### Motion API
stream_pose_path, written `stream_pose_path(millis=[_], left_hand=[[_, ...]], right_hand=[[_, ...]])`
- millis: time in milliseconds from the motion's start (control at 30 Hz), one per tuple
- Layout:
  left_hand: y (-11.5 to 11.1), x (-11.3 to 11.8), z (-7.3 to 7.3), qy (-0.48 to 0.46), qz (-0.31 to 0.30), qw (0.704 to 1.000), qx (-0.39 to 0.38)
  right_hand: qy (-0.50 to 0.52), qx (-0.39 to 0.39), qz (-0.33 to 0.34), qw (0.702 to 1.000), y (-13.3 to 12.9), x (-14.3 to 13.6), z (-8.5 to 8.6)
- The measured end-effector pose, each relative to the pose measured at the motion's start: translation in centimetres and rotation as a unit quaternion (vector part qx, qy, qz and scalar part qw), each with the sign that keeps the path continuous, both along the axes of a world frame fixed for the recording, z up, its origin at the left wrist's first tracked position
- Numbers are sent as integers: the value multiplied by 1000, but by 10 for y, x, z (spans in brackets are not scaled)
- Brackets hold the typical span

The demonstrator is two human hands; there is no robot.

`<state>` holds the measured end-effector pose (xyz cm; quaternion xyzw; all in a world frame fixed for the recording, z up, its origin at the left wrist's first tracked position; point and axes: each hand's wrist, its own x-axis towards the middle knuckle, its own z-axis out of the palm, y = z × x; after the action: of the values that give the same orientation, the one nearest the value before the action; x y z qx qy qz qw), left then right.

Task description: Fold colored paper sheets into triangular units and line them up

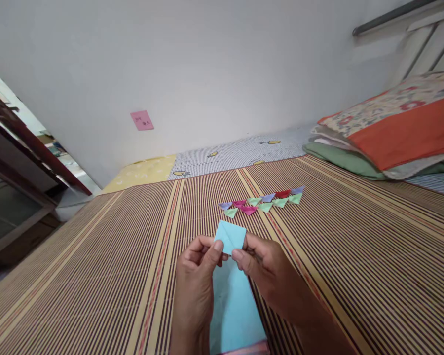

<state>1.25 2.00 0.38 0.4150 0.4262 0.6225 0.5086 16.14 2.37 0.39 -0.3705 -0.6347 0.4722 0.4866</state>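
Note:
A small folded light-blue paper square (231, 235), with a diagonal crease across its face, is held up between both hands. My left hand (199, 268) pinches its left lower edge, thumb in front. On the right side, my right hand (264, 261) grips the lower right edge between thumb and fingers. Beneath the hands lies a larger light-blue sheet (239, 310) on the striped mat (114, 261). Beyond the paper, several small folded triangles (248, 210) in pink, red, green and purple form two rows.
Folded bedding with an orange and floral cover (403, 128) is stacked at the right. A pink note (141, 120) is stuck to the white wall (222, 74). Yellow cloth (144, 170) and checked cloth (222, 158) line the mat's far edge.

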Motion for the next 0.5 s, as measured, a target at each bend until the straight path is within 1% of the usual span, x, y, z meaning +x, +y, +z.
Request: stream_pose_path(millis=[67, 133, 200, 233, 367, 500], left_hand=[[-1, -2, 0, 30, -11, 999, 8], [-3, -1, 0, 58, -6, 998, 19], [-4, 3, -1, 67, 6, 997, 28], [-5, 6, -1, 63, 11, 998, 31], [-7, 20, 1, 40, 7, 998, 40], [-11, 27, 6, 74, -3, 996, 44]], right_hand=[[-30, 21, -21, 999, 0, 4, 0], [-22, 29, -49, 998, 2, 6, -2], [26, 24, -74, 997, 5, 6, -4], [59, 16, -74, 995, 6, 5, -5], [173, -28, -45, 983, 8, 1, -5], [199, -39, -63, 977, 6, 0, -2]])
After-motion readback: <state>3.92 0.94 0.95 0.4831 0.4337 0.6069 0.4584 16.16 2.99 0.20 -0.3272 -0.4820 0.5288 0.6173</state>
